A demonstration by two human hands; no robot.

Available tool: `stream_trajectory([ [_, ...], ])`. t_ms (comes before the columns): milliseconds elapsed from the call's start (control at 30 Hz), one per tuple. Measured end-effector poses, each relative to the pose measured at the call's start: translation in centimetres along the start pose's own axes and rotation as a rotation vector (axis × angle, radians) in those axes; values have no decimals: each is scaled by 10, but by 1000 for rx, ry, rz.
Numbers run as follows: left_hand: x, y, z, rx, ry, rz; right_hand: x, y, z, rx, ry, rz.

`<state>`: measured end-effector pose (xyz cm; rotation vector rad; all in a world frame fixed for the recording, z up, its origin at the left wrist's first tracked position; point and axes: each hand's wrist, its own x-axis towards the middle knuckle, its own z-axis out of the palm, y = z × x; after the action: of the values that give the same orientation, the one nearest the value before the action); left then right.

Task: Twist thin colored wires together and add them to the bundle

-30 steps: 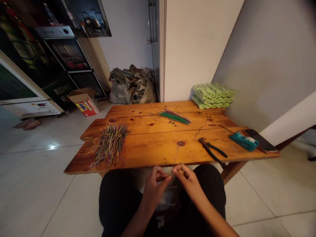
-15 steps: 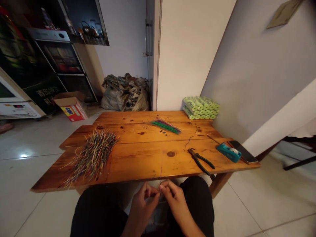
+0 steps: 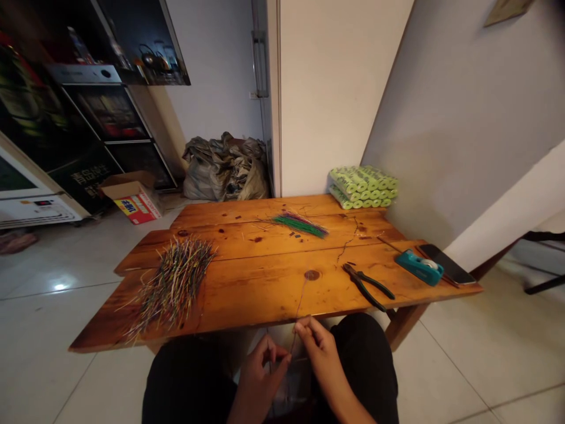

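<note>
Between my two hands runs a thin wire, purplish in colour, its far end rising over the table's front edge. My left hand pinches its lower part between thumb and finger. Higher up and a little to the right, my right hand pinches the same wire. Both hands are above my lap, in front of the wooden table. A tangled heap of multicoloured wires lies on the left of the table. Farther back is a neater bundle of green and purple wires.
Pliers with dark handles lie at the front right. Beyond them are a teal tape dispenser and a dark phone. Packs of green-wrapped rolls sit at the back. A cardboard box and a full sack stand on the floor.
My hands have drawn apart along the wire, the right one now above the left. More of the wire shows between them. The whole view has shifted slightly.
</note>
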<state>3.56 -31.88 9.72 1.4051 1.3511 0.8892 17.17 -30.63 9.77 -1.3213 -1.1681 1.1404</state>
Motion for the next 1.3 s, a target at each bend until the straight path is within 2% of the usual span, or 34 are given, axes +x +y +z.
stream_trajectory([
  [100,3,3,2,-46,30,-6,5,1,0,29,-1,-3],
  [300,4,10,11,-135,-11,-30,11,2,-9,-10,-77,-3],
  [500,7,7,0,-260,-38,-73,4,-2,-8,-152,-230,-72],
  [567,10,7,-5,-259,-24,-98,2,-5,-6,-183,-281,-103],
  [700,12,11,-9,-217,54,-104,-2,-10,-4,-232,-304,-164],
  [867,11,13,-10,-179,135,-126,-7,-7,-3,-310,-384,-225],
  [1300,3,15,-9,-347,171,-165,-11,-6,-3,-260,-339,-200],
])
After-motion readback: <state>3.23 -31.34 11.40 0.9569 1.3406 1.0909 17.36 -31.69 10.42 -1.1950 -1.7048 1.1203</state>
